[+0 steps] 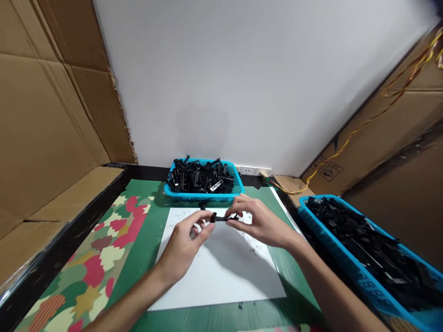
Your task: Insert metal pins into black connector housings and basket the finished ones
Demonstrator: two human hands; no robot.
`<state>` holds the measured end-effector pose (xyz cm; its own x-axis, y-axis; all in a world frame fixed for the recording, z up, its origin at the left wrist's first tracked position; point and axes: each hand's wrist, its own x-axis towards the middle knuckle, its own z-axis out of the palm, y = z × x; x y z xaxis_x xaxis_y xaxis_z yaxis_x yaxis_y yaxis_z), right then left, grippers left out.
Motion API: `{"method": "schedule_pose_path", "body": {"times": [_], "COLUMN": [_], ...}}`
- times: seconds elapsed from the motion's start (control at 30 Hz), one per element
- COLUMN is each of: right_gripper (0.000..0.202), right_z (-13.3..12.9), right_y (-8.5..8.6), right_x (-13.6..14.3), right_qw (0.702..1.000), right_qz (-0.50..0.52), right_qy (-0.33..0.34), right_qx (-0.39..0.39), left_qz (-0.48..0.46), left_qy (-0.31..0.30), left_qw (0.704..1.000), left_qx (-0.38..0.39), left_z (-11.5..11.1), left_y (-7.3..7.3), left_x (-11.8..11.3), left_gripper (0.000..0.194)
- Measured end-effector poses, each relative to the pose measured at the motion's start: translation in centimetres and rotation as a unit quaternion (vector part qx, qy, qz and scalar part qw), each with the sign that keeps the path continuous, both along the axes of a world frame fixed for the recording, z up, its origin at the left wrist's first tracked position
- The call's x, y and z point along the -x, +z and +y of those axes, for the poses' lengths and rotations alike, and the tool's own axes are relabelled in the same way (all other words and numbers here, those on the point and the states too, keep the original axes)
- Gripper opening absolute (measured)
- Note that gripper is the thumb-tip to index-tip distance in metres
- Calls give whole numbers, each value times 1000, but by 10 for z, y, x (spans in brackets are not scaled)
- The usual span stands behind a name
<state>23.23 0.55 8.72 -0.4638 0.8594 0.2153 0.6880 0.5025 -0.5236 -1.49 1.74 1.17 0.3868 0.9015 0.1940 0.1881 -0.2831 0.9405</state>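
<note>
Over a white sheet of paper (221, 276), a small black plastic part (220, 219) is held level between my two hands. My left hand (188, 237) pinches its left end with thumb and forefinger. The right end sits in the fingers of my right hand (251, 219), which partly hide it. Just behind the hands stands a blue basket (204, 197) heaped with black plastic pieces (197, 177). One small dark piece (202, 206) lies between that basket and the paper.
A longer blue basket (360, 276) full of black parts stands at the right. Green and patterned sheets (93, 272) cover the table. Cardboard walls (44, 106) flank both sides, with a white wall (242, 83) behind. Twisted yellow wires (349, 138) run down at the right toward a socket strip (247, 170).
</note>
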Motion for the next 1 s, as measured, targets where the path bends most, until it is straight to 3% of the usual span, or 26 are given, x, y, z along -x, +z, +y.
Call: {"method": "schedule_pose_path", "body": {"times": [0.13,0.27,0.4,0.63,0.77,1.0], "right_gripper": [14,16,12,16,15,17], "right_z": [-7,-7,-7,-5,-3,-10], "right_y": [-30,-55,-70,-83,-84,-84], "right_x": [5,11,19,25,24,29], "right_qw": [999,994,989,974,973,966], "right_qz": [17,53,92,134,90,26], "right_qy": [-10,-56,-83,-131,-107,-115], "right_qx": [-37,-79,-81,-128,-182,-228], "left_qz": [18,13,-54,-126,-146,-141], "left_qy": [-29,13,13,-15,-40,14], "left_qw": [999,1000,997,981,976,978], "left_qx": [-12,-10,52,146,158,156], "left_z": [0,8,16,17,16,19], "left_y": [-3,-3,-6,-2,2,3], "left_x": [0,3,6,7,7,7], "left_gripper": [33,31,35,33,34,39]}}
